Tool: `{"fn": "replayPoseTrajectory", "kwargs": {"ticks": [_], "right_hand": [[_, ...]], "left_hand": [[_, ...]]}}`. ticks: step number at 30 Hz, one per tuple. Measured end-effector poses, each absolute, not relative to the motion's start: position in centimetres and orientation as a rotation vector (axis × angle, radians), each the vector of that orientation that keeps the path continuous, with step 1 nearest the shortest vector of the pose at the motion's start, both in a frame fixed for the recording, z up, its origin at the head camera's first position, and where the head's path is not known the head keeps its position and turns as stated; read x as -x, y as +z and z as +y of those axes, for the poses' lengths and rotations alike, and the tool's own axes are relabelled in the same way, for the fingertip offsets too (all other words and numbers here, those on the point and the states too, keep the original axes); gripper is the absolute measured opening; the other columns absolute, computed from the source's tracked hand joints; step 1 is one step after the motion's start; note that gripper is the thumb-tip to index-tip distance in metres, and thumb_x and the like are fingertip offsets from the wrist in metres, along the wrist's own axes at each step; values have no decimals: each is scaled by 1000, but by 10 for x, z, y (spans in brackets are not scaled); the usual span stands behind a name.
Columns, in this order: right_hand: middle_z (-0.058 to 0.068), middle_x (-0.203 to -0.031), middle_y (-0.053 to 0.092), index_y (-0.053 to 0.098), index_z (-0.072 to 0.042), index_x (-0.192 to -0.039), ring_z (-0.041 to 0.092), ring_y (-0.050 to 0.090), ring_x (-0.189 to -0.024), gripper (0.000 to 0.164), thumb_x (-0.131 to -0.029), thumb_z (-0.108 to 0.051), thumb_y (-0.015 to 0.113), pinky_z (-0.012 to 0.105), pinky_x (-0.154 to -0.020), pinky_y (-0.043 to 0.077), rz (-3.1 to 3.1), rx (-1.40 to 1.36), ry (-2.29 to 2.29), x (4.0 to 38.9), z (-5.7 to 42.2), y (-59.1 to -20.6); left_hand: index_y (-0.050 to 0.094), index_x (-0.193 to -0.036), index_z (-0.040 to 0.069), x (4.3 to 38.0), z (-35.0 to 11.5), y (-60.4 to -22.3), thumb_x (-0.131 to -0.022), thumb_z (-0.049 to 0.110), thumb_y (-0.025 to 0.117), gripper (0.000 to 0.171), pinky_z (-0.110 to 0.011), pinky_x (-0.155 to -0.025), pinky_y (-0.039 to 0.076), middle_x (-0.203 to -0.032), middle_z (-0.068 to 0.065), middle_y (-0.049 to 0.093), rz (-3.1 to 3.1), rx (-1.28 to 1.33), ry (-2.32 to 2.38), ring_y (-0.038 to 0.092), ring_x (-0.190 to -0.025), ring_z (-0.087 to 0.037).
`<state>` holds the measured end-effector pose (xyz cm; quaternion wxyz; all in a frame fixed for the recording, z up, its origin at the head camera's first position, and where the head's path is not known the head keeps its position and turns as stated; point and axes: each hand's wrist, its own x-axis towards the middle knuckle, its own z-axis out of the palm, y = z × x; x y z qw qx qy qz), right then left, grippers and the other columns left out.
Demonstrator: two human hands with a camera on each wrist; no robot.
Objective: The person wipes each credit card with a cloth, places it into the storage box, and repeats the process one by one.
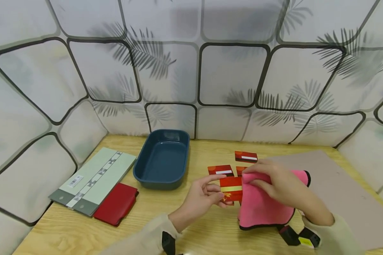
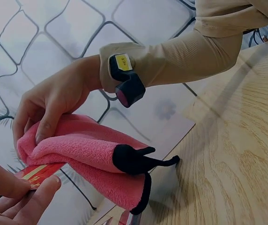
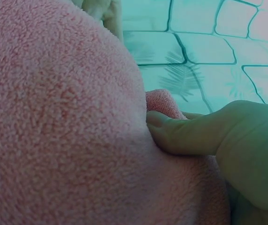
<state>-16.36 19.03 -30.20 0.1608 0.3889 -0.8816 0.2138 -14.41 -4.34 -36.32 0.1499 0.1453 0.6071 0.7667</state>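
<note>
My left hand (image 1: 207, 193) pinches a red card (image 1: 231, 185) with a pale gold stripe, held above the wooden table. A pink cloth (image 1: 268, 205) with black edging hangs from my right hand (image 1: 276, 180), which grips it by a fold. In the head view the cloth overlaps the card's right end. The left wrist view shows the pink cloth (image 2: 78, 145) draped over the right fingers, right at the red card (image 2: 42, 173). Up close in the right wrist view, the right thumb (image 3: 185, 133) presses into the fluffy fabric.
Red cards lie behind the hands, one card (image 1: 246, 156) farther back and another card (image 1: 221, 170) nearer. A dark blue tray (image 1: 140, 173) stands left of them. Farther left are a pale green folder (image 1: 95, 173) and a red wallet-like case (image 1: 117, 203). A grey-brown board (image 1: 332, 187) lies right.
</note>
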Motion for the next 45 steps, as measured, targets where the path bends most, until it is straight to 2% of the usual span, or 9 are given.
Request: {"fn": "replayPoseTrajectory", "kwargs": {"ticks": [4, 10, 15, 23, 32, 34, 37, 41, 45], "right_hand": [[-10, -98, 66, 72, -21, -101, 10, 62, -87, 34, -73, -5, 81, 33, -74, 55, -2496, -1100, 589, 164, 192, -302], [-11, -96, 67, 73, -19, -99, 8, 62, -85, 32, -71, -7, 82, 30, -72, 54, -2455, -1111, 585, 161, 188, -302], [-13, -96, 68, 73, -22, -99, 8, 62, -87, 32, -71, -9, 82, 30, -73, 54, -2463, -1115, 605, 155, 184, -304], [-14, -93, 65, 74, -22, -101, 6, 60, -86, 34, -73, -4, 80, 27, -72, 52, -2427, -1186, 650, 155, 169, -303], [-12, -87, 58, 75, -18, -99, 1, 49, -77, 29, -74, -4, 80, 18, -62, 44, -2425, -1222, 654, 152, 163, -307], [-13, -88, 58, 74, -19, -101, 1, 50, -79, 31, -75, -4, 80, 18, -64, 46, -2437, -1213, 677, 151, 165, -307], [-13, -90, 58, 74, -21, -100, 3, 52, -82, 32, -74, -4, 80, 21, -66, 49, -2464, -1181, 667, 150, 170, -306], [-13, -89, 57, 76, -22, -96, 4, 51, -80, 30, -72, -7, 82, 21, -65, 49, -2502, -1133, 576, 150, 178, -307], [-15, -87, 56, 76, -22, -96, 0, 49, -78, 29, -71, -8, 82, 18, -63, 47, -2524, -1109, 559, 151, 185, -307]], "left_hand": [[52, -135, 2, 144, -46, -363, -87, -19, 51, 52, -47, -76, 58, -75, -4, 60, 1726, -422, 2214, 68, -67, -14], [51, -134, -1, 145, -41, -365, -87, -20, 51, 51, -35, -71, 60, -77, -3, 62, 1680, -427, 2239, 63, -67, -12], [48, -136, -2, 142, -33, -366, -88, -18, 51, 51, -33, -72, 60, -79, -3, 62, 1633, -447, 2238, 62, -69, -10], [48, -137, 0, 144, -27, -361, -90, -14, 52, 50, -32, -72, 60, -104, -31, 66, 1714, -516, 2170, 66, -73, -9], [49, -133, -2, 147, -29, -362, -86, -18, 44, 50, -25, -67, 58, -105, -36, 63, 1812, -634, 2072, 64, -70, -7], [49, -132, -1, 148, -31, -362, -86, -18, 47, 49, -27, -69, 59, -99, -34, 65, 1817, -627, 2073, 64, -69, -8], [51, -130, 0, 147, -34, -363, -87, -16, 52, 46, -29, -71, 59, -84, -21, 65, 1827, -597, 2077, 63, -67, -9], [51, -129, -2, 146, -40, -365, -86, -16, 54, 44, -29, -70, 59, -72, -2, 55, 1872, -553, 2052, 58, -61, -9], [50, -129, -4, 143, -44, -367, -86, -18, 52, 45, -31, -70, 59, -69, -3, 53, 1912, -542, 2043, 58, -62, -11]]}}
